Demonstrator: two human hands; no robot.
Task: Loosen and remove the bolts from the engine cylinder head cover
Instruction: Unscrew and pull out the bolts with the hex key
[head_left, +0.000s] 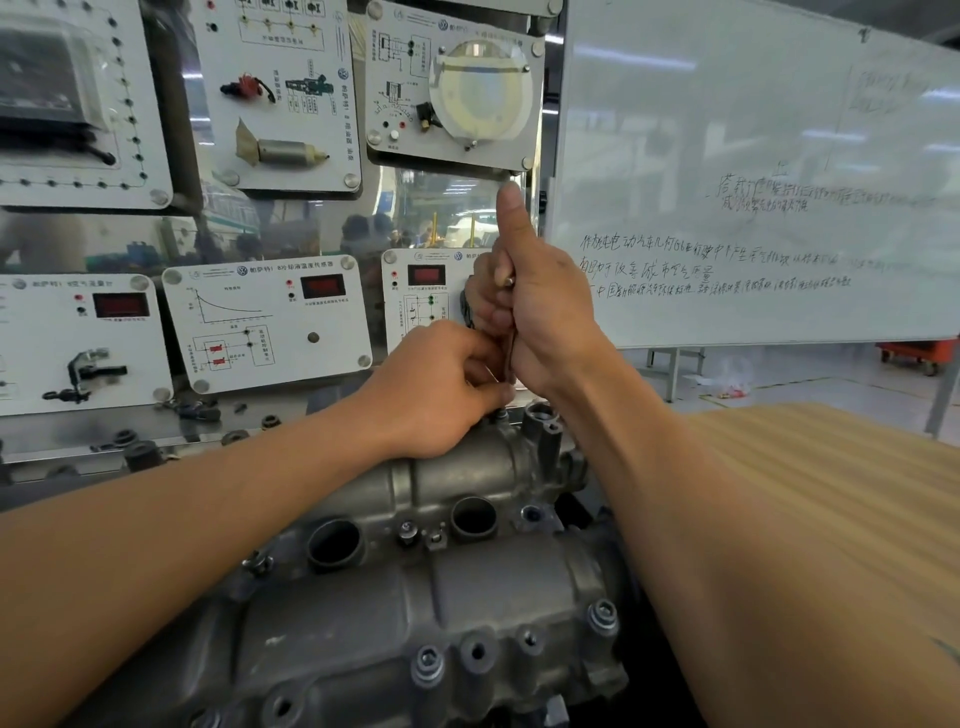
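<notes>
Hands meet at the far end of the cylinder head cover (467, 587), just above frame centre toward twelve o'clock. The right hand (545, 317) is wrapped tight round a slim metal tool (509, 353), thumb pointing straight up at twelve and the tool's top end peeking out beside the thumb's base. The shaft runs straight down toward six, and there's the left hand (436, 389), in from nine o'clock, fingertips pinching the shaft low down, heel of the hand resting on the cover's rounded ridge.

Directly beneath both grips, at six o'clock from the left fingertips, sits the bolt (502, 414). Its head just shows at the cover's far edge, right under the tool's lower end. Whether the tip is seated in it, can't tell: the fingers hide the join.

The cover is grey cast metal, stretching from centre down to the bottom edge, with two round dark openings across its middle. A second bolt (602, 616) sits in its boss at four o'clock on the cover, a third bolt (428, 662) at six.

Behind, at ten o'clock, are white training panels (270, 322) with diagrams and red displays. At two o'clock stands a whiteboard (753, 156) covered in handwriting. A wooden tabletop (831, 467) lies at three.
</notes>
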